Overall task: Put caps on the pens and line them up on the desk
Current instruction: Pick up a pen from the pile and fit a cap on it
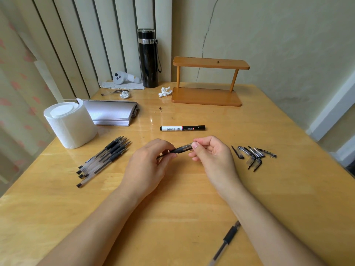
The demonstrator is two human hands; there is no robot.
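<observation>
My left hand grips a gel pen by its barrel above the middle of the desk. My right hand pinches a clear cap that sits over the pen's tip end. Several uncapped gel pens lie in a loose pile to the left, tips pointing up and right. Several loose clear caps with black clips lie scattered to the right. One more gel pen lies near the front edge, partly hidden by my right forearm.
A capped black-and-white marker lies beyond my hands. A tissue roll and a notebook sit at the left. A wooden shelf, black flask, white device and crumpled tissues stand at the back.
</observation>
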